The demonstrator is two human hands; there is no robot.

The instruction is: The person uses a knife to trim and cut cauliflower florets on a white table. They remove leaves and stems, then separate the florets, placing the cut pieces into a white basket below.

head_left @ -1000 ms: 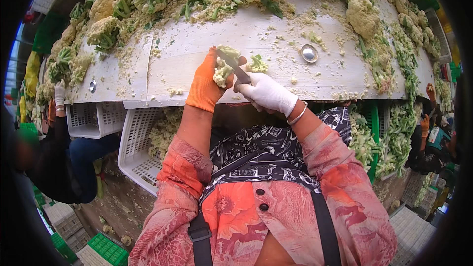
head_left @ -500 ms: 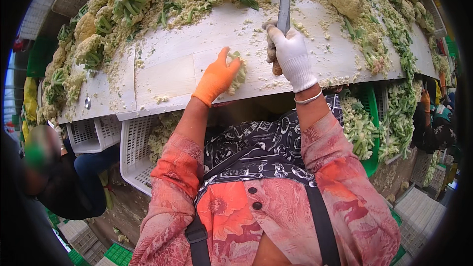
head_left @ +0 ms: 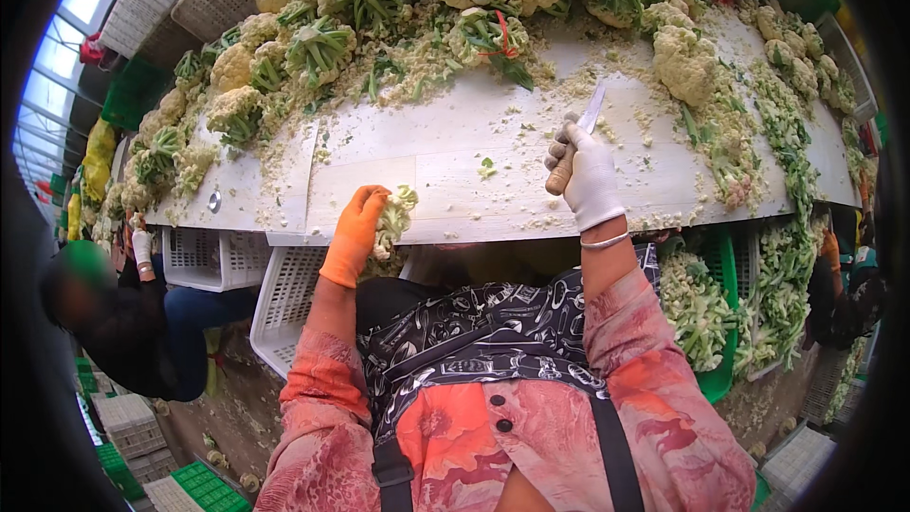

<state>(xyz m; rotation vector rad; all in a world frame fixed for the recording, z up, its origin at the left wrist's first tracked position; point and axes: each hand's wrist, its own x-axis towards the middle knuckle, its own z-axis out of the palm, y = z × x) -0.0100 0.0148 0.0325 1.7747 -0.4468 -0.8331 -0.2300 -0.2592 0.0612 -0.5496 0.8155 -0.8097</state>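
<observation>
Here, floret [head_left: 395, 218] at near edge of table [head_left: 464, 194], along right side of left hand [head_left: 351, 235], fingers clamped on it, long axis running roughly away from the body; right hand [head_left: 590, 171] well apart, fingers wrapped round knife [head_left: 561, 173].

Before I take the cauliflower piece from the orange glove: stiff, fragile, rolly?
The cauliflower piece is probably stiff: no sag shows in the left hand. Its edges may crumble, judging by crumbs across the table. Its uneven outline suggests rocking, not rolling.
</observation>
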